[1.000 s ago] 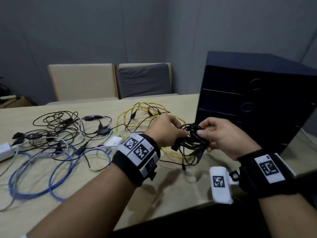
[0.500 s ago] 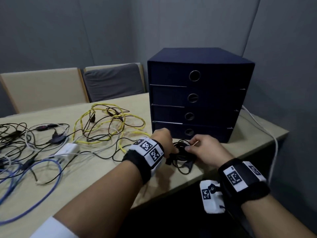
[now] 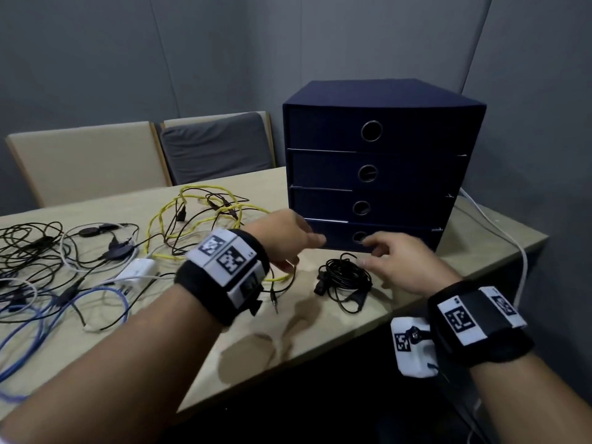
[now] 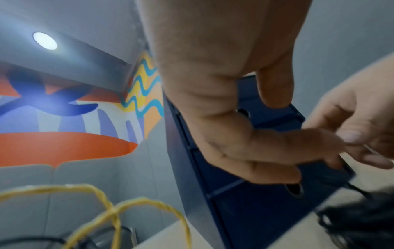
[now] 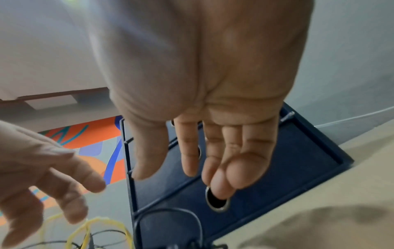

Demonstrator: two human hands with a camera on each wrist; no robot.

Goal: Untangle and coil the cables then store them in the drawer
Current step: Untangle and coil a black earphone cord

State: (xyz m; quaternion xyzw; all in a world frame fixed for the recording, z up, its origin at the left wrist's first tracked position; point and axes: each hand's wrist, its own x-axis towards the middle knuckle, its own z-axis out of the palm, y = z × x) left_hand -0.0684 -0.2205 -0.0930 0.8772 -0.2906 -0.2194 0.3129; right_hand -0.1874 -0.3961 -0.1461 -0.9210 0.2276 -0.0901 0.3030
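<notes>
A coiled black cable (image 3: pixel 344 278) lies on the wooden table (image 3: pixel 320 325) in front of the dark blue drawer unit (image 3: pixel 378 168); neither hand holds it. My left hand (image 3: pixel 304 254) hovers open just left of the coil, fingers relaxed. My right hand (image 3: pixel 368 253) is open above the coil's right side. In the right wrist view its fingertips (image 5: pixel 221 188) reach close to the ring hole (image 5: pixel 217 202) of the bottom drawer (image 3: pixel 394 238). All drawers look closed. The left wrist view shows the coil (image 4: pixel 362 225) blurred at the lower right.
A tangle of cables covers the table's left part: a yellow cable (image 3: pixel 198 213), black cables (image 3: pixel 32 245), a blue cable (image 3: pixel 48 315) and a white adapter (image 3: pixel 137 269). Two chairs (image 3: pixel 86 161) stand behind. A white cable (image 3: pixel 499 232) runs along the right edge.
Both hands have let go of the coiled black cable, which now rests on the table. The right hand has moved up towards the bottom drawer's hole, and the left hand has drawn slightly away.
</notes>
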